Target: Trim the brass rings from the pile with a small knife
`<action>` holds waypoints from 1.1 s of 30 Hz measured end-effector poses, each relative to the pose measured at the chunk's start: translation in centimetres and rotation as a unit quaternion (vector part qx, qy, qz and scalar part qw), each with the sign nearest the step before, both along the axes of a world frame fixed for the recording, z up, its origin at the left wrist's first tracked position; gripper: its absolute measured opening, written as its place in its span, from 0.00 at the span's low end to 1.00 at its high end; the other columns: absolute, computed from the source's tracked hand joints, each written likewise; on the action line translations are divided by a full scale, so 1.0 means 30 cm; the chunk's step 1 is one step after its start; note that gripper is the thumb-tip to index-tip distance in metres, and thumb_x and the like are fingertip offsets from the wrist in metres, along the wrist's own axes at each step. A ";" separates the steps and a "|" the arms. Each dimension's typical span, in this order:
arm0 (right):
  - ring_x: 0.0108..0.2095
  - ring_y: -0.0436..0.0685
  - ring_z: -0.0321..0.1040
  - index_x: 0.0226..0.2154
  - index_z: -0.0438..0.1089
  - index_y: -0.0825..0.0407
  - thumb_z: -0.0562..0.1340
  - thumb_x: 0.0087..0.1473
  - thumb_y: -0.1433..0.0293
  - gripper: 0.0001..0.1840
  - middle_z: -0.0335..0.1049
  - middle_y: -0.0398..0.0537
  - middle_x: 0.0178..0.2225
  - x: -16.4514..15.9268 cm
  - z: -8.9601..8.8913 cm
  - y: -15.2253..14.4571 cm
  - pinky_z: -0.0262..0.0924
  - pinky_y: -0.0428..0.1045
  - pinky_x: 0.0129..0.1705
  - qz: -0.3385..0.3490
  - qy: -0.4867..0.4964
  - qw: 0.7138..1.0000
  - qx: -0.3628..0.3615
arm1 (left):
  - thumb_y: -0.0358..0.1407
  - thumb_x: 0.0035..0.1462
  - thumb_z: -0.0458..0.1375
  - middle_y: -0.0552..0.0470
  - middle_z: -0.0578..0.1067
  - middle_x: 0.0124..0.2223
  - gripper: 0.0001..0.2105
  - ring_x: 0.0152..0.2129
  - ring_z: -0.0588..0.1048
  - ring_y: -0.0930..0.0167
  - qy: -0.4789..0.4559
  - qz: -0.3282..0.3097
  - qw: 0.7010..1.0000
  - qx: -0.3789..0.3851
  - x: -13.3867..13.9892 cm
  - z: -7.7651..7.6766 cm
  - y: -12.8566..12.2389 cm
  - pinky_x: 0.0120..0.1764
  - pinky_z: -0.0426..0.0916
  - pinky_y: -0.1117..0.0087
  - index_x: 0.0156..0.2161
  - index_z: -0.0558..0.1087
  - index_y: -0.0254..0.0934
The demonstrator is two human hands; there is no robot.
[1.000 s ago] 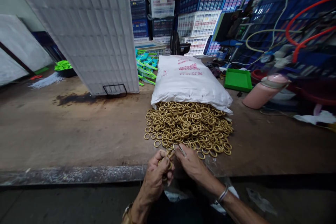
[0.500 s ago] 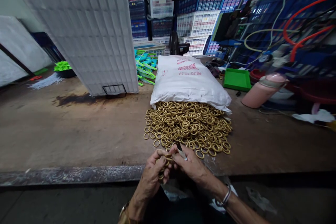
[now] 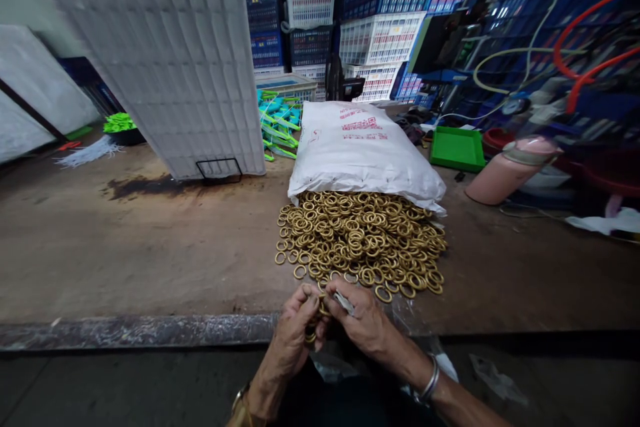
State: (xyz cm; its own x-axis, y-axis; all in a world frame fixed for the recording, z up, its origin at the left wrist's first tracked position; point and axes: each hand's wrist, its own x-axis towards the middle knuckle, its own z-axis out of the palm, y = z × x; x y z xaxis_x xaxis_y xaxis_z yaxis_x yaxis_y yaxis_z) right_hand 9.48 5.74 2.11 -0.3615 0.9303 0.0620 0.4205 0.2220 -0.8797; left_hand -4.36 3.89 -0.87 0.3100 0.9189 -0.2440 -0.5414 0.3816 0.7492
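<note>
Over the table's front edge, my left hand is closed around several gold-coloured rings, with one pinched up at the fingertips. My right hand is closed on a small blade-like tool; a pale, flat part shows beside the thumb and its tip is hidden. The fingertips of both hands meet close to the pinched ring. Just beyond them lies a heap of gold-coloured rings, spilling from the mouth of a white sack with red print.
A tall white ribbed panel stands at left in a black wire holder. Blue-and-green strips lie behind it. To the right are a green tray and a pink bottle. Stacked crates fill the back.
My right hand has turned the tool, so its dark tip no longer shows and only the pale part is visible. The ring at my left fingertips has tilted. The view has shifted slightly.
</note>
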 end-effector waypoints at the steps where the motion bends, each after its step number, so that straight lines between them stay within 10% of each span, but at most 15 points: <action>1: 0.25 0.48 0.58 0.28 0.63 0.51 0.52 0.53 0.62 0.11 0.62 0.40 0.24 -0.001 0.000 0.000 0.53 0.44 0.29 -0.001 -0.001 1.000 -0.003 | 0.43 0.50 0.56 0.60 0.63 0.20 0.12 0.10 0.57 0.83 0.000 0.002 1.000 0.003 0.001 0.000 0.000 0.12 0.53 0.82 0.32 0.62 0.36; 16: 0.25 0.48 0.55 0.26 0.61 0.53 0.51 0.53 0.57 0.17 0.59 0.40 0.24 -0.007 -0.049 0.004 0.54 0.43 0.29 -0.042 0.066 0.993 -0.093 | 0.38 0.47 0.60 0.59 0.63 0.24 0.13 0.12 0.58 0.84 -0.127 -0.032 0.986 -0.104 -0.005 -0.010 -0.012 0.13 0.48 0.83 0.33 0.60 0.37; 26: 0.25 0.49 0.57 0.27 0.58 0.51 0.48 0.54 0.69 0.09 0.60 0.41 0.24 0.023 -0.023 0.002 0.52 0.45 0.29 0.045 -0.075 0.995 0.040 | 0.39 0.49 0.58 0.59 0.64 0.23 0.11 0.10 0.57 0.85 -0.101 -0.045 0.985 -0.130 -0.008 0.000 -0.002 0.11 0.45 0.83 0.33 0.62 0.36; 33: 0.27 0.49 0.57 0.27 0.60 0.51 0.49 0.55 0.64 0.11 0.61 0.41 0.25 0.011 -0.009 -0.001 0.52 0.44 0.31 0.004 -0.021 1.000 -0.009 | 0.39 0.50 0.58 0.59 0.64 0.23 0.11 0.10 0.57 0.84 -0.092 -0.023 0.991 -0.090 -0.003 -0.001 -0.001 0.12 0.50 0.83 0.33 0.61 0.37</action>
